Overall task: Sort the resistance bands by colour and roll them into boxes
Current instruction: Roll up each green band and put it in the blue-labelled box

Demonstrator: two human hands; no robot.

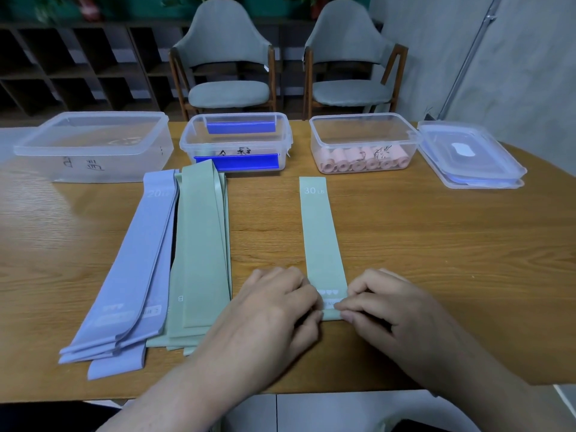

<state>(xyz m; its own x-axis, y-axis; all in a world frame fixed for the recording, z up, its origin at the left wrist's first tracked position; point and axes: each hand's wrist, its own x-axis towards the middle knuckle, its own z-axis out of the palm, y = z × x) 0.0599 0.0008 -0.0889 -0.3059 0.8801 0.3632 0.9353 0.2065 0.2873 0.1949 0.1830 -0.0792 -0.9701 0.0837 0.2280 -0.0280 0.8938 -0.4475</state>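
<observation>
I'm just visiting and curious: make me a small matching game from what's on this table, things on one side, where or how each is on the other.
Things:
1. pink rolls
2. purple bands
3. single green band
4. stacked lids

Places or states:
A. at the table's far right
B. near end pinched by both hands
C. inside the right-hand box
D. piled flat at the left

Pairs: 1-C, 2-D, 3-B, 4-A

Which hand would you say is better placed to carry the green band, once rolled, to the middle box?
Probably the left hand. Both hands pinch the near end of the green band, but the middle box sits up and left of it, while the right hand would have to cross over.
</observation>
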